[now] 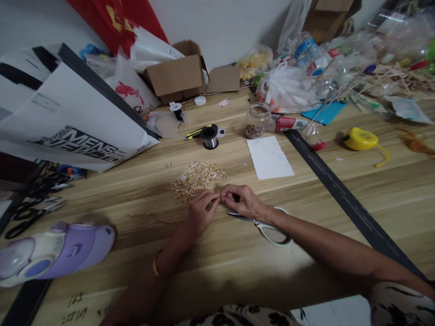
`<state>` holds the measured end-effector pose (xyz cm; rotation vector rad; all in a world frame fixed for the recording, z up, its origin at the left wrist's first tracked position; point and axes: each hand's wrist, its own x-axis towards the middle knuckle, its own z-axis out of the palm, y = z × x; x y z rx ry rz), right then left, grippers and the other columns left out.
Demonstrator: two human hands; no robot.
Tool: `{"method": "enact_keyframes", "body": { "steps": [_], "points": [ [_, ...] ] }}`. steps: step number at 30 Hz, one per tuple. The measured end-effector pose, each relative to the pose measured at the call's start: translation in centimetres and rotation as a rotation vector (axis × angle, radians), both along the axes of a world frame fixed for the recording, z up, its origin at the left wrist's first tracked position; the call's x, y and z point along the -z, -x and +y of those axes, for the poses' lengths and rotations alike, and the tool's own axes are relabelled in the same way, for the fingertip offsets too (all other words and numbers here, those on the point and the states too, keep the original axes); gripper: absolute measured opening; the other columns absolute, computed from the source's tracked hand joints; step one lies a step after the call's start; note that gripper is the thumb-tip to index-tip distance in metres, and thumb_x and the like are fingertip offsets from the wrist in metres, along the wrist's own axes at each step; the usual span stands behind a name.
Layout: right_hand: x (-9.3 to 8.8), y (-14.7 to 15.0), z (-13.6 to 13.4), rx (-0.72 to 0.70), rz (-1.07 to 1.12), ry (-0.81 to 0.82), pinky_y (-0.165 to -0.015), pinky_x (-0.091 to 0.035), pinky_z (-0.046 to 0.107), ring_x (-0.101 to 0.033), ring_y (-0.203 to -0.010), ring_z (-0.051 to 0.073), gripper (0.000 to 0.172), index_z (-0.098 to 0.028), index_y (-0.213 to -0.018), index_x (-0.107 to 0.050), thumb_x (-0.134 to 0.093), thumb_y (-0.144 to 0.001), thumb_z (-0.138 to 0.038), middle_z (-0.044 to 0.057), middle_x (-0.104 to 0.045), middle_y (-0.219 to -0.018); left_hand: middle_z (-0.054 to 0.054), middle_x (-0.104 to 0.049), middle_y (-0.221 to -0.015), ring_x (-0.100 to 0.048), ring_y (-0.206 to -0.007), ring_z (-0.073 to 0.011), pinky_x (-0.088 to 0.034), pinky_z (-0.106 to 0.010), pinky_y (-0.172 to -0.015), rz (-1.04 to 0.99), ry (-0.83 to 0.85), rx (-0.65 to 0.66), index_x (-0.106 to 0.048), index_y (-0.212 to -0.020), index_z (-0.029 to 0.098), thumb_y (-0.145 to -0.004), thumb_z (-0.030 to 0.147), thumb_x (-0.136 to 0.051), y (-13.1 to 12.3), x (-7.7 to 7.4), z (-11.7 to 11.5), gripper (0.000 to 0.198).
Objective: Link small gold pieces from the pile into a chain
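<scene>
My left hand (203, 210) and my right hand (243, 200) meet fingertip to fingertip over the wooden table, both in a pinch. Whatever lies between the fingertips is too small to make out. Just beyond them is a pile of small gold and silver beads (197, 177). A thin gold beaded strand (159, 220) trails over the wood to the left of my left wrist. Scissors with white handles (276, 235) lie partly under my right forearm, blades pointing left. Past the pile stands a spool of silvery wire (210, 142).
A yellow-black cutter (197, 132), a glass jar of beads (257, 120) and a white paper sheet (270, 157) lie beyond my hands. On the left are a paper bag (78, 117) and a purple bottle (68, 253). A yellow tape measure (360, 138) sits at right.
</scene>
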<state>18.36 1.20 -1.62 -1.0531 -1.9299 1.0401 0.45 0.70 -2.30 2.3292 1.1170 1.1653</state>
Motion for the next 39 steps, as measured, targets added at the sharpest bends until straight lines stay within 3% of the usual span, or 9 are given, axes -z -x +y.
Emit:
{"method": "enact_keyframes", "body": {
  "steps": [10,26,32,39],
  "points": [
    [-0.4,0.0,-0.2,0.018,-0.038,-0.082,-0.051,-0.03,0.018,-0.038,-0.051,0.007,0.009,-0.014,-0.079,-0.059,-0.052,-0.081,-0.017,-0.005,-0.042,-0.057,-0.004,-0.065,-0.074,-0.061,-0.071,-0.013,-0.049,-0.023,-0.066,-0.046,0.062,-0.021,-0.064,-0.078,0.016,-0.079,0.012,-0.057,-0.3,-0.4,0.2,0.009],
    [0.0,-0.1,-0.3,0.047,-0.193,-0.27,-0.056,-0.035,0.02,-0.051,-0.056,0.011,0.01,-0.015,-0.087,-0.059,-0.051,-0.085,-0.021,0.0,-0.058,-0.064,-0.003,-0.064,-0.071,-0.06,-0.069,-0.0141,-0.047,-0.025,-0.066,-0.11,0.406,-0.046,-0.064,-0.07,0.017,-0.078,0.02,-0.058,-0.1,-1.0,0.4,0.011],
    [0.5,-0.2,-0.3,0.011,-0.306,-0.409,-0.063,-0.036,0.021,-0.057,-0.068,0.013,0.014,-0.017,-0.089,-0.057,-0.045,-0.09,-0.023,0.005,-0.065,-0.079,-0.003,-0.064,-0.071,-0.059,-0.067,-0.0135,-0.047,-0.024,-0.065,-0.125,0.437,-0.043,-0.063,-0.069,0.016,-0.077,0.02,-0.059,0.0,-0.6,0.5,0.01],
    [0.3,-0.4,-0.4,-0.023,-0.447,-0.489,-0.062,-0.032,0.024,-0.056,-0.07,0.014,0.019,-0.016,-0.093,-0.058,-0.041,-0.093,-0.024,0.006,-0.064,-0.081,-0.003,-0.064,-0.071,-0.06,-0.068,-0.0134,-0.047,-0.023,-0.062,-0.135,0.402,-0.016,-0.064,-0.071,0.017,-0.075,0.017,-0.059,0.1,0.1,0.6,0.006]
  ]
}}
